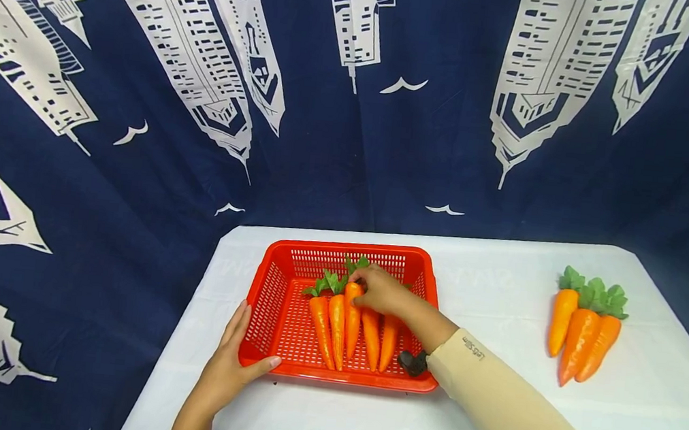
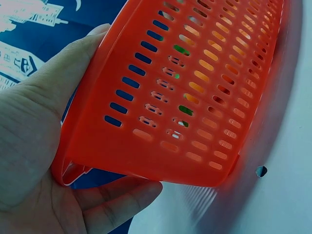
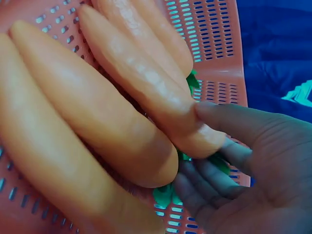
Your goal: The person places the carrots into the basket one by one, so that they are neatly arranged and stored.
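A red plastic basket [image 1: 342,247] with slotted sides holds several orange carrots with green leafy tops, lying side by side. My left hand [image 1: 225,363] grips its front left corner, the thumb over the front rim and the other fingers along the left side; the left wrist view shows the slotted wall [image 2: 146,97] close up. Over the basket, my right hand [image 1: 379,290] pinches the leafy end of the middle carrot [image 1: 350,318]. In the right wrist view the thumb presses that carrot [image 3: 146,87], with fingers tucked behind its thick end.
Three more leafy carrots [image 1: 581,335] lie together on the white table [image 1: 496,310] to the right of the basket. Behind the table hangs a dark blue cloth [image 1: 325,159] printed with white buildings and birds. A small black object [image 1: 413,363] shows by the right wrist.
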Demonstrator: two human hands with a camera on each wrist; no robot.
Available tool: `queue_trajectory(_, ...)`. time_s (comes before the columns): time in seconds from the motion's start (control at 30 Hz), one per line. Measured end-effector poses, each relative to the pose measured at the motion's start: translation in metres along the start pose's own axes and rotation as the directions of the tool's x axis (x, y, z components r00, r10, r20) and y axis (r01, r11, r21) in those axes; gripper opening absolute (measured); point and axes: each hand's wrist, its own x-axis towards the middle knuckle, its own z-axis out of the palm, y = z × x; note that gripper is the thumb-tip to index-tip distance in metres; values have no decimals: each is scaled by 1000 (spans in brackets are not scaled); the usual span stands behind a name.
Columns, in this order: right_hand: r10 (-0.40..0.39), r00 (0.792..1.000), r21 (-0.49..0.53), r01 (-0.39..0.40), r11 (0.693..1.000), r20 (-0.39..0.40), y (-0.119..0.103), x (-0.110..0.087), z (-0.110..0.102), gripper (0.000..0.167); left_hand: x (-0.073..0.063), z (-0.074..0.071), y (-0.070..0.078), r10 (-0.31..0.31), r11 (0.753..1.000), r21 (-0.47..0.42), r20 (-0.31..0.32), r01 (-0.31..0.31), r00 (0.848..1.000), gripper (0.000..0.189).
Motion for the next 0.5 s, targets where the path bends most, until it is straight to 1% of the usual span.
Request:
queue_trajectory(0.17, 0, 999, -30, 1, 1000, 46, 5, 1, 3, 37, 0, 0, -1, 9, 1000, 4, -4, -9, 1000, 116)
queue_trajectory(0.3, -1, 997, -44, 5, 999, 80, 8, 2, 6, 35, 0, 1, -1, 13, 1000, 11, -6, -13, 1000, 116)
queue_trajectory(0.5, 3, 996, -86, 5, 996, 94, 11, 1, 9, 36, 0, 1, 0, 4, 1000, 12, -3, -4, 1000, 117)
